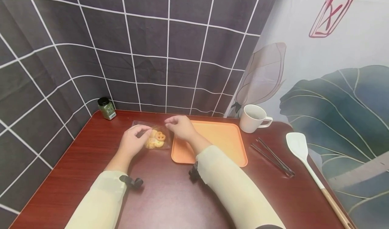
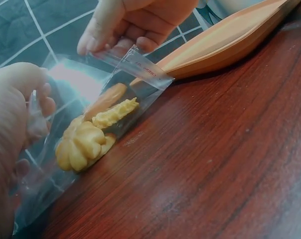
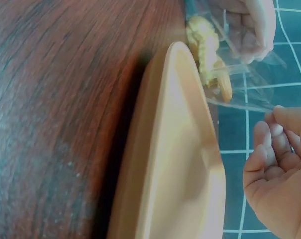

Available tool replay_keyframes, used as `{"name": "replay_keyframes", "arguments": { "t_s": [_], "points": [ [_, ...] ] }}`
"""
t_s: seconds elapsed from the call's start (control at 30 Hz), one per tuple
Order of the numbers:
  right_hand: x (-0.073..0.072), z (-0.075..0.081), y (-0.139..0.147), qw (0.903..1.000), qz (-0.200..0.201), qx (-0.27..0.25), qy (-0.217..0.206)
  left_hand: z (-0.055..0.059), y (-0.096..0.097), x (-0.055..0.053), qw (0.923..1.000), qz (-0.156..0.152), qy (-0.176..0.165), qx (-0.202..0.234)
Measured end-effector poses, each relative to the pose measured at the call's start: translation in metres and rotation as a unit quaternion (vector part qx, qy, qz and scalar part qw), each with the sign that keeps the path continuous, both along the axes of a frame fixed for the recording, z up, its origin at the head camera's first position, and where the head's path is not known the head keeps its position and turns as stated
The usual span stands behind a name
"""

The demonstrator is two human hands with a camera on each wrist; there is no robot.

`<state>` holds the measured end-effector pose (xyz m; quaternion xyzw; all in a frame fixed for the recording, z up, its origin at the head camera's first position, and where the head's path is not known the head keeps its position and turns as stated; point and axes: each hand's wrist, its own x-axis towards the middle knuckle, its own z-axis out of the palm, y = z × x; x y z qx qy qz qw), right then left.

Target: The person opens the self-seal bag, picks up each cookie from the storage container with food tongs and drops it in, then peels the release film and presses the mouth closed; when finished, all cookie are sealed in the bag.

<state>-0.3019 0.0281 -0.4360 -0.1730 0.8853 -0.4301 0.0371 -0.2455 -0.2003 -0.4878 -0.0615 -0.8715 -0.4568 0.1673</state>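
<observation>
A clear plastic bag (image 2: 153,74) of cookies (image 1: 156,140) lies near the back of the table, left of an orange tray (image 1: 220,139). Inside it, the left wrist view shows a flower-shaped cookie (image 2: 80,147) and a ridged one (image 2: 114,113); the head view adds a pretzel-shaped one (image 1: 160,136). My left hand (image 1: 131,144) pinches the bag's left side, plastic showing between thumb and fingers. With thumb and index finger, my right hand (image 3: 280,167) grips the bag's opposite edge, which is pulled up beside the tray's corner.
A jar with a black lid (image 1: 106,108) stands at the back left. Right of the tray are a white mug (image 1: 253,119), dark metal tongs (image 1: 271,157) and a white spatula (image 1: 307,161) with a wooden handle. Tile-patterned cloth (image 1: 152,53) hangs behind the table.
</observation>
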Motion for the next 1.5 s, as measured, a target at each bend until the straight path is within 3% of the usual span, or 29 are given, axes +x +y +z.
{"name": "replay_keyframes", "arguments": {
  "t_s": [0.43,0.7,0.8,0.93,1.17,1.33,1.5],
  "points": [
    [0.005,0.010,-0.009,0.9995,0.005,-0.030,0.012,0.003,-0.001,0.001,0.9998,0.015,0.001,-0.009],
    [0.006,0.015,-0.011,0.9989,0.008,-0.043,0.017,0.018,0.006,0.000,0.9999,0.012,-0.003,-0.005],
    [0.007,0.018,-0.011,0.9986,0.012,-0.047,0.019,0.026,0.009,-0.004,0.9999,-0.003,-0.011,-0.006],
    [0.008,0.020,-0.012,0.9979,0.021,-0.059,0.019,0.036,0.010,-0.015,0.9985,-0.046,-0.028,-0.002],
    [0.013,0.027,-0.014,0.9957,0.034,-0.085,0.016,0.048,0.005,-0.031,0.9902,-0.119,-0.074,0.000],
    [0.012,0.030,-0.015,0.9945,0.038,-0.095,0.024,0.055,0.004,-0.031,0.9873,-0.138,-0.079,0.010],
    [0.011,0.032,-0.014,0.9942,0.039,-0.097,0.026,0.057,0.003,-0.029,0.9901,-0.127,-0.059,0.006]
  ]
}}
